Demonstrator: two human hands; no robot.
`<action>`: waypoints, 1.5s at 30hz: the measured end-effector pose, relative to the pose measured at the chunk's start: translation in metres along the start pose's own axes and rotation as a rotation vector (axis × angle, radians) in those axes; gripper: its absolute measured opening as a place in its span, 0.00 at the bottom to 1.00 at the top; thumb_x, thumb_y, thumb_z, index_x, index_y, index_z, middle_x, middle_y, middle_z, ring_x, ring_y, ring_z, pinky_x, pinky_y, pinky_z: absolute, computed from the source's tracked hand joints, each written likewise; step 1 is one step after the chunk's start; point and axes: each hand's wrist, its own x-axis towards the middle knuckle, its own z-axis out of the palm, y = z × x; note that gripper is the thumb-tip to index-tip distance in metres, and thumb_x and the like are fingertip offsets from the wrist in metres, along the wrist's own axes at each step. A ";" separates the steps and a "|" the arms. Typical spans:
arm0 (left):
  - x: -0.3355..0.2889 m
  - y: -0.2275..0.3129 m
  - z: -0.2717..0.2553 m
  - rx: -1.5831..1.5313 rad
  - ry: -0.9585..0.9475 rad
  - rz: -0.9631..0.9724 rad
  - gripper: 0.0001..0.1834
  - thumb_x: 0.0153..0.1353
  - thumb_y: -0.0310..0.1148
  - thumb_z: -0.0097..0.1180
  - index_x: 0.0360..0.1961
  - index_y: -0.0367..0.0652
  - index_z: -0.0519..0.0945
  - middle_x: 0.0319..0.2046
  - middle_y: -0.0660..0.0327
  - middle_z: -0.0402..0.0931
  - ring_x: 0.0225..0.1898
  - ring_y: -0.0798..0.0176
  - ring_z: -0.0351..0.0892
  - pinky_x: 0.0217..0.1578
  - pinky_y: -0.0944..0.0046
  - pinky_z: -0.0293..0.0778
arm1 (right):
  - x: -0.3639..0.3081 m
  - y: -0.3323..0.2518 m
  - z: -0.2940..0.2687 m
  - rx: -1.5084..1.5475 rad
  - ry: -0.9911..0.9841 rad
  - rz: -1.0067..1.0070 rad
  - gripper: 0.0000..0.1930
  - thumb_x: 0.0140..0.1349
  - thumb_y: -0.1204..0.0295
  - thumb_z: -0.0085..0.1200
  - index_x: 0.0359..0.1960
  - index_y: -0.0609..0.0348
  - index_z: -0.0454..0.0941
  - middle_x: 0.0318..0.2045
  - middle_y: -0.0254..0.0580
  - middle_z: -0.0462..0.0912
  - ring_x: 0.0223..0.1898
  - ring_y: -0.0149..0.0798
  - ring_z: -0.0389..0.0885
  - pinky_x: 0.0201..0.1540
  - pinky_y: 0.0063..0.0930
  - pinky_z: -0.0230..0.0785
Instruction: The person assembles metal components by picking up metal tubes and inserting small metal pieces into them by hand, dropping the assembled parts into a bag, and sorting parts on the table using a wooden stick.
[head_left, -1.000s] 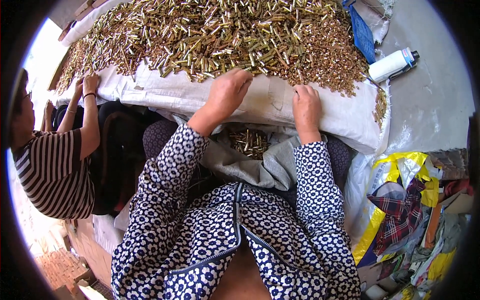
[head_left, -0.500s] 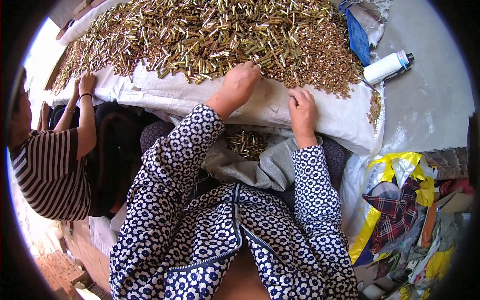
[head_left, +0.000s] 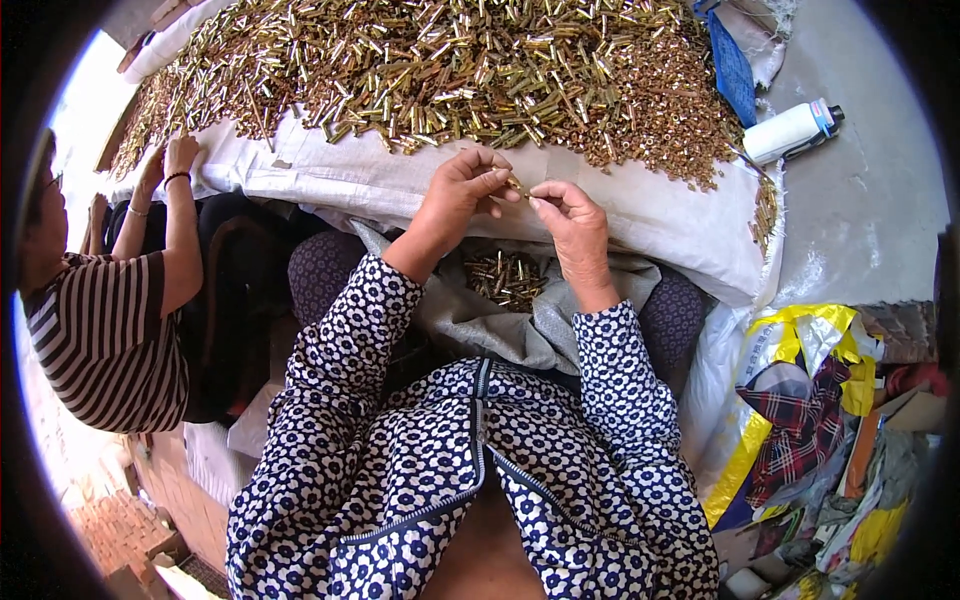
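Observation:
My left hand [head_left: 465,195] is raised over the near edge of the cloth-covered table, thumb and fingers closed on a short brass-coloured metal rod [head_left: 516,186] like a small bolt. From the other side my right hand [head_left: 574,225] pinches the near end of that rod. Whether a smaller part sits between those right fingertips is too small to tell. Beyond both hands spreads a large heap of similar metal rods [head_left: 430,75], with small coppery nut-like pieces [head_left: 665,110] heaped at its right. Below my hands, more rods [head_left: 505,280] lie in a grey cloth [head_left: 480,325] across my lap.
At the left sits another person in a striped shirt [head_left: 100,330], hands at the table edge. A white bottle [head_left: 785,135] lies right of the heap beside a blue plastic piece [head_left: 732,70]. A yellow and white sack [head_left: 740,450] with plaid cloth [head_left: 800,430] stands at lower right.
Both hands have drawn back from the heap's near edge and come together. The rod now shows between them. The view has shifted slightly.

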 end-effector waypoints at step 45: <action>0.030 0.011 -0.024 1.592 0.100 0.627 0.06 0.54 0.25 0.44 0.31 0.40 0.73 0.30 0.53 0.71 0.29 0.50 0.73 0.29 0.57 0.70 | 0.038 0.015 -0.057 -1.146 0.240 -0.399 0.06 0.46 0.79 0.51 0.28 0.57 0.74 0.29 0.40 0.76 0.34 0.45 0.73 0.38 0.34 0.68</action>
